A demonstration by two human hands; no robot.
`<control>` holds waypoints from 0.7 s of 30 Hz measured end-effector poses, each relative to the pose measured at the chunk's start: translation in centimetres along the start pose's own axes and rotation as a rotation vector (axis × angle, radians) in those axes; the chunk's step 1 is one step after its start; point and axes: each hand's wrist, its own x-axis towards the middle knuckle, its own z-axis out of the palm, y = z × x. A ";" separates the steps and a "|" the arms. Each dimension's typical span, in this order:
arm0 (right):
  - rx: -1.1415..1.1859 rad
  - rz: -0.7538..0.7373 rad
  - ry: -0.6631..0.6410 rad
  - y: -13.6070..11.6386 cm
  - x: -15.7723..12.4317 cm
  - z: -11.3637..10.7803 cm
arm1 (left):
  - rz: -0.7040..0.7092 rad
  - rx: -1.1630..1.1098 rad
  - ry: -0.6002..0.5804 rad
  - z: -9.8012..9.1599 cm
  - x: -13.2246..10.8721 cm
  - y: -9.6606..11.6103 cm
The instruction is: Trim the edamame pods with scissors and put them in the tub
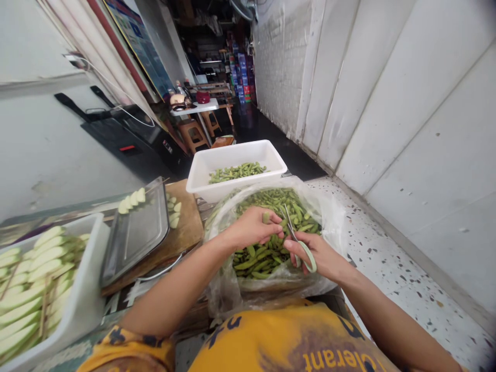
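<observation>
A clear plastic bag [331, 206] stands wide open in front of me, full of green soybean pods [256, 263]. Over the pods my left hand [256, 226] is closed, fingers pinched together. A bit of green shows at its knuckles, seemingly a pod, mostly hidden by the fingers. My right hand [320, 256] grips scissors with pale green handles [311, 257]. Their blades point up and away, slightly parted, close beside the left fingertips. Beyond the bag, a white plastic tub [199, 178] has a thin layer of pods [240, 172] on its bottom.
To the left, a metal tray [134, 240] bearing a skewer of pale green slices [132, 200] rests on a wooden board [189, 209]. A white bin [83, 279] at far left holds more skewered slices [23, 310]. A white wall [418, 119] runs along the right.
</observation>
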 end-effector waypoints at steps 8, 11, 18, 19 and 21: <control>0.037 -0.011 0.033 0.7 0.3 -0.1 | 0.047 -0.119 0.111 -0.4 1.0 -1.1; 0.082 -0.027 0.024 0.5 0.0 0.0 | 0.030 -0.253 0.111 -0.4 1.3 -1.4; 0.082 -0.020 -0.010 0.1 -0.2 0.3 | 0.099 -0.306 0.123 0.2 1.6 -1.9; 0.081 -0.024 -0.015 0.1 -0.2 0.3 | 0.101 -0.291 0.139 0.3 1.7 -2.1; 0.065 -0.030 -0.019 0.0 -0.2 0.2 | 0.100 -0.278 0.155 0.4 1.7 -2.4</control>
